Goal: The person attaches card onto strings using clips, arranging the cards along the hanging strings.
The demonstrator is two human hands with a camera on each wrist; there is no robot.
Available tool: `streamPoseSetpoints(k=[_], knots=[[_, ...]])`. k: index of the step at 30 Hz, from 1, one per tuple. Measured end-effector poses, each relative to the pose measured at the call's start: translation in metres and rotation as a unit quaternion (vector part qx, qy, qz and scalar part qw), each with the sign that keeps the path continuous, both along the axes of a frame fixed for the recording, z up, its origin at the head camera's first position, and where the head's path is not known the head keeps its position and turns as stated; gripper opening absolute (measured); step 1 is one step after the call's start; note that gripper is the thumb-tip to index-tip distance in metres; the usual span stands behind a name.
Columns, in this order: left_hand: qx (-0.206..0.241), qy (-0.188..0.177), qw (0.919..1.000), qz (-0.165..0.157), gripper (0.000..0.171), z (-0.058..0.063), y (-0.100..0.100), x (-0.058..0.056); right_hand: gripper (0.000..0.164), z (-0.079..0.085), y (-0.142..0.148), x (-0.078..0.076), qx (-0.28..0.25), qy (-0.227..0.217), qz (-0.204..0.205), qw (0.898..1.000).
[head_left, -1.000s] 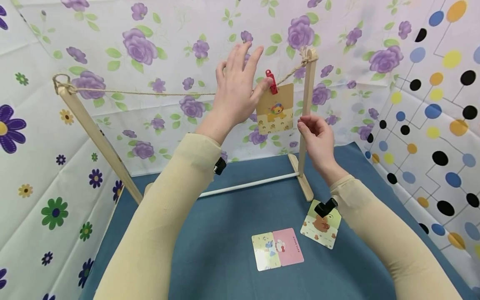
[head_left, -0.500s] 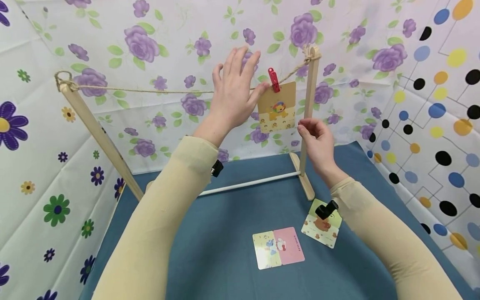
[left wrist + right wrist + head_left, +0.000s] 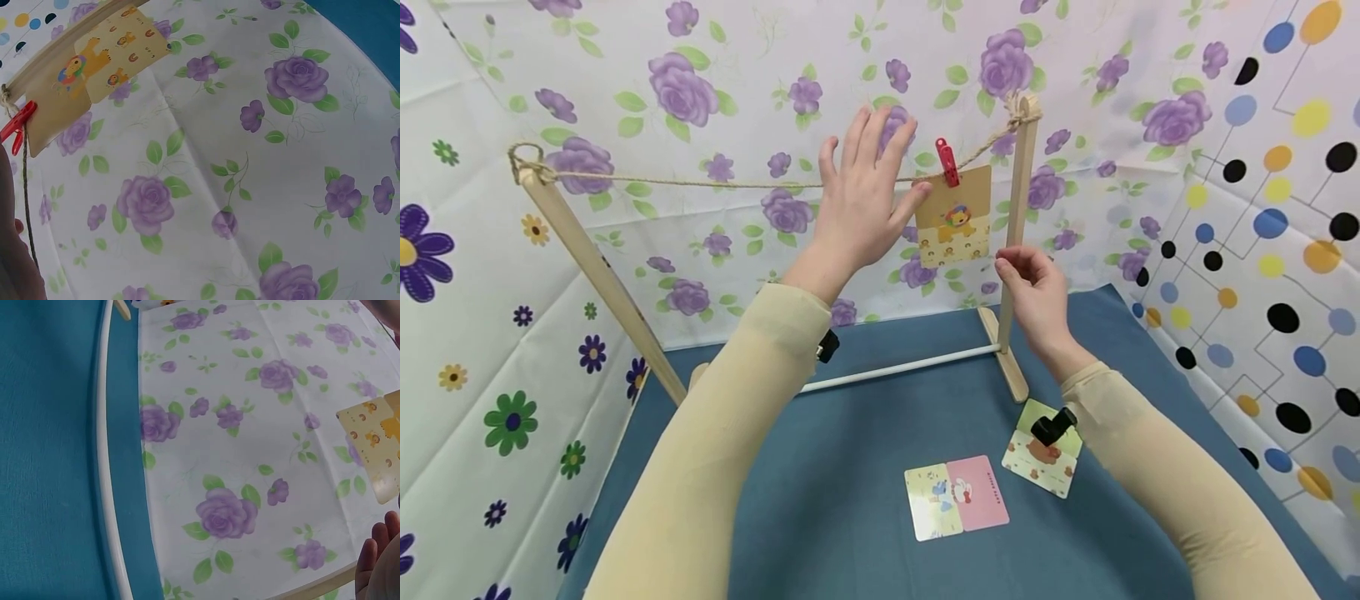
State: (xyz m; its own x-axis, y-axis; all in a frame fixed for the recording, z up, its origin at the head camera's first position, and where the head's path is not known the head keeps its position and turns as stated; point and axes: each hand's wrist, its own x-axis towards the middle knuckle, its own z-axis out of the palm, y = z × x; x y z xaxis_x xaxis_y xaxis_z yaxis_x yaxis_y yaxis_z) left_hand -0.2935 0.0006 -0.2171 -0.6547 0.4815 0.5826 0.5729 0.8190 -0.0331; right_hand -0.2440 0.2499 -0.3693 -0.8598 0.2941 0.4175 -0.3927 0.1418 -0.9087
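A tan lion card (image 3: 955, 237) hangs from the twine (image 3: 700, 181) by a red clothespin (image 3: 947, 162), close to the right wooden post (image 3: 1019, 192). My left hand (image 3: 861, 204) is raised in front of the twine with its fingers spread. Its thumb tip overlaps the card's upper left corner in the head view; whether it touches cannot be told. Low and right of the card, my right hand (image 3: 1037, 292) has loosely bent fingers and holds nothing. The right wrist view shows its fingers (image 3: 381, 534) apart from the card's lower corner.
Two more picture cards lie on the blue cloth (image 3: 850, 500): a pink and yellow card (image 3: 957, 497) and a bear card (image 3: 1037, 475), partly behind the right wrist camera. A white rod (image 3: 902, 367) joins the stand's feet. The left post (image 3: 602, 283) leans outward.
My left hand has drawn slightly down and left, its thumb moving off the clothespin's side. My right hand has lowered a little. The card stays hanging.
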Motion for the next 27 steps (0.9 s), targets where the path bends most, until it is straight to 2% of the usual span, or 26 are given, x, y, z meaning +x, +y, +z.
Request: streamPoseSetpoints(k=[5,14,18,22,27], knots=[[-0.011,0.007,0.9999,0.001,0.074,-0.005,-0.005,0.000,0.028,-0.004,0.002,0.001,0.000,-0.008,0.001,1.000],[-0.029,0.066,0.9974,-0.005,0.072,-0.021,-0.014,0.000,0.029,-0.013,0.003,0.002,0.009,-0.021,0.003,1.000],[-0.028,0.071,0.9971,0.001,0.071,-0.028,-0.017,0.002,0.030,-0.018,0.003,0.003,0.011,-0.026,0.005,1.000],[-0.019,0.073,0.9972,-0.002,0.070,-0.037,-0.018,0.005,0.031,-0.024,0.006,0.006,0.033,-0.037,0.002,0.999],[0.003,0.100,0.9945,-0.031,0.068,-0.050,-0.019,0.007,0.031,-0.032,0.012,0.013,0.082,-0.050,-0.001,0.995]])
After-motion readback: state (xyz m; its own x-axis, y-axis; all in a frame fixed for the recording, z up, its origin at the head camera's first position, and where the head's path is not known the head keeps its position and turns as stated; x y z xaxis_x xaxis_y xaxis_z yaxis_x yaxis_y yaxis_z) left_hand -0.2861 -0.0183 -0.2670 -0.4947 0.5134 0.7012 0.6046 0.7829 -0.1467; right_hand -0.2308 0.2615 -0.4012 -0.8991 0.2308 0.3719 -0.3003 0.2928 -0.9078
